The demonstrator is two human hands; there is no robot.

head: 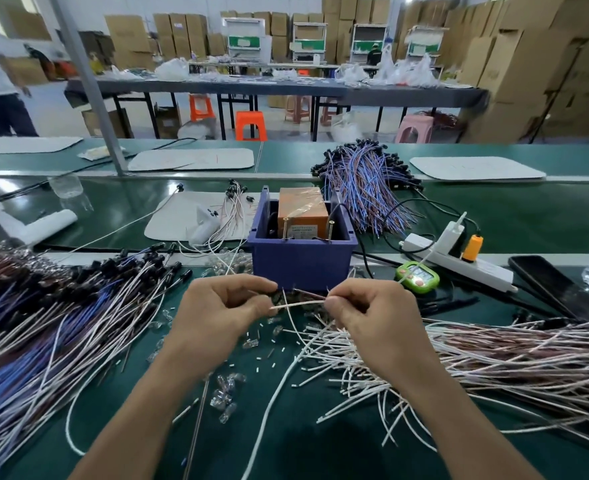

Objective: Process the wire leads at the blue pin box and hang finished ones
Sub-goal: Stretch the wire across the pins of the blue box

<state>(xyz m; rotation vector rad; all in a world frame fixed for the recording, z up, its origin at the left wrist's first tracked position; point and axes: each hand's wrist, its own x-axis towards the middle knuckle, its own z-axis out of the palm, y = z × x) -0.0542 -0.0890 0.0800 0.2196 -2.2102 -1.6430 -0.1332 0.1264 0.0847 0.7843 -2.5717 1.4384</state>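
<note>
Fingers (pixel 256 301) of the left hand (pixel 217 306) and right hand (pixel 372 313) were curled, each pinching one end of a white wire lead (pixel 298 303) held level just before the blue pin box (pixel 301 261), above the green counter (pixel 286 445) strewn with loose leads (pixel 459 358).

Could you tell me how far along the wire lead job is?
Likely done: the black-capped leads heaped at left. In hand: the left hand and right hand pinch one white lead before the blue box. Remaining: the big heap of uncapped leads at right.
</note>
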